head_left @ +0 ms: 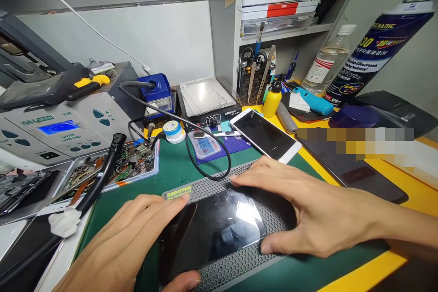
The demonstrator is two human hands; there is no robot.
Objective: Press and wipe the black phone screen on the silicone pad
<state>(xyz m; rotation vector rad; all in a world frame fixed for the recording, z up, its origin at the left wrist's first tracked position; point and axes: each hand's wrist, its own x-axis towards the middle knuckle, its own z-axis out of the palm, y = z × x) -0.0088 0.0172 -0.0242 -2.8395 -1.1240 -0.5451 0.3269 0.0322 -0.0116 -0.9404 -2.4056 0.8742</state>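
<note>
A dark smartphone with a glossy black screen (208,232) lies tilted across a grey honeycomb-patterned mat (236,267), and a bright reflection shows on its glass. My left hand (126,242) is around the phone's left end, with the fingers along the far edge and the thumb by the near edge. At the other end, my right hand (315,205) has its thumb and fingers spread apart. Its fingertip is close to the far edge and its thumb rests by the near right corner; a gap shows between palm and phone.
A white phone (268,134) and a dark phone (356,169) lie beyond my right hand. A black cable (205,174) loops above the mat. At left stand a soldering station (68,130), a tray of circuit parts (137,169) and a black hose (106,173). A spray can (379,50) leans at right.
</note>
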